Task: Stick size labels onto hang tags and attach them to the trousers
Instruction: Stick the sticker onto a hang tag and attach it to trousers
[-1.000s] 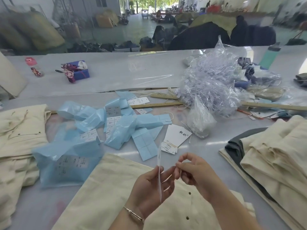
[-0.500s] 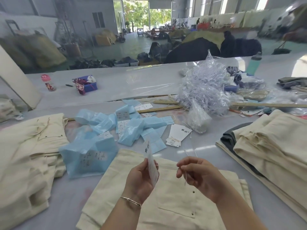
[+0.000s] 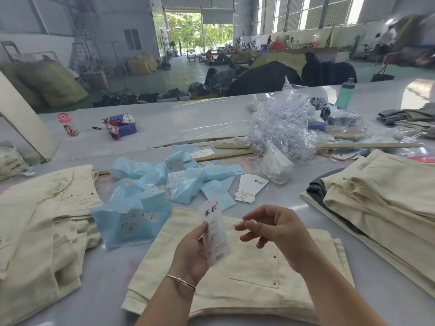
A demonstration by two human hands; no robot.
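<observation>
Turned since half a second ago, the tag now shows its printed face, upright above folded cream trousers on the desk. Left hand holds it from the left edge, thumb on the face, fingers behind. A thin string runs from the tag's right side to the right hand, whose grip is a thumb-and-forefinger pinch on the string, beside the tag. Blue bags lie beyond, more tags near them, stacked trousers at right.
</observation>
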